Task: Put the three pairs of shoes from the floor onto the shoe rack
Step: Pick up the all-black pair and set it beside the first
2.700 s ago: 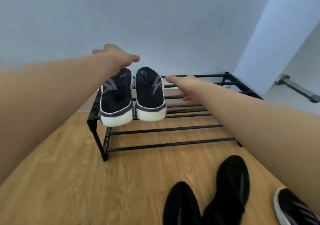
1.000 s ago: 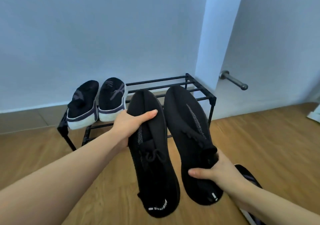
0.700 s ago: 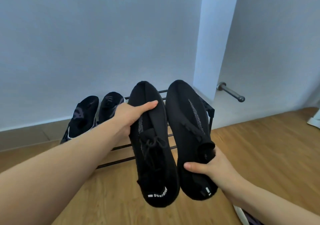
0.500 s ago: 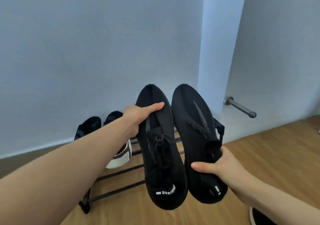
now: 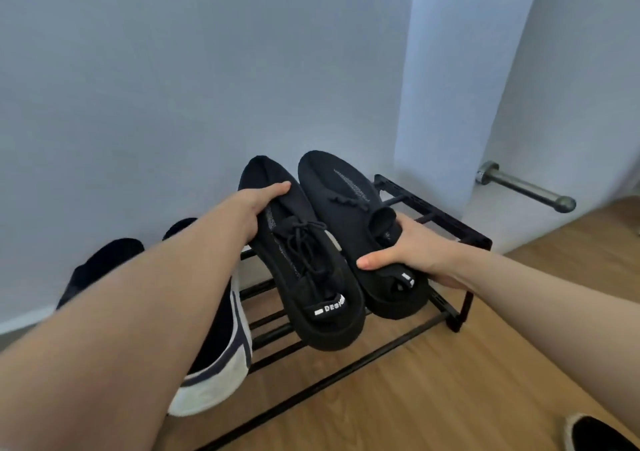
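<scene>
My left hand (image 5: pixel 256 208) grips the left all-black knit sneaker (image 5: pixel 304 270) along its side near the toe. My right hand (image 5: pixel 412 249) holds the right black sneaker (image 5: pixel 346 201) at its collar and heel. Both shoes are over the top bars of the black metal shoe rack (image 5: pixel 446 222), toes toward the wall; whether they rest on the bars I cannot tell. A black pair with white soles (image 5: pixel 221 374) sits on the rack's left part, largely hidden by my left forearm. One more dark shoe with a white sole (image 5: pixel 595 436) lies on the wooden floor at the bottom right.
A pale blue wall stands right behind the rack, with a wall corner (image 5: pixel 446 104) at its right end. A metal door stopper (image 5: pixel 526 187) juts out low on the right. Wooden floor (image 5: pixel 450 381) spreads in front of the rack.
Both hands have carried the black sneakers forward and down from mid-air to the rack's top right part. My view has come closer to the rack.
</scene>
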